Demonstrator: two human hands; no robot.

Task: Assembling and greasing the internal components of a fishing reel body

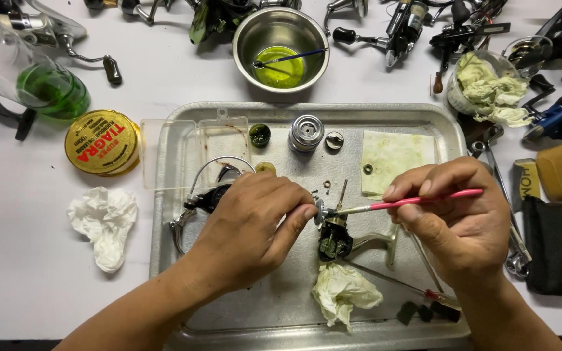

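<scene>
Far out to the left of the left hand (252,224), a crumpled white tissue (102,224) lies on the white table (27,286), with a round yellow tin (102,142) beyond it. The left hand rests over the metal tray (164,214), fingers curled together, its fingertips pinching the small round part at the top of the reel body (334,240); a wire bail and dark rotor (206,195) peek out from behind its knuckles. The reel body sits just to the right of this hand and just left of the right hand (456,221), standing between the two. The right hand is closed on a pink-handled brush (417,200), whose tip reaches leftward to touch the top of the reel body. Below the reel body lies a stained wad of tissue (345,292). Beyond the hands stands a steel bowl (281,49) of green liquid.
</scene>
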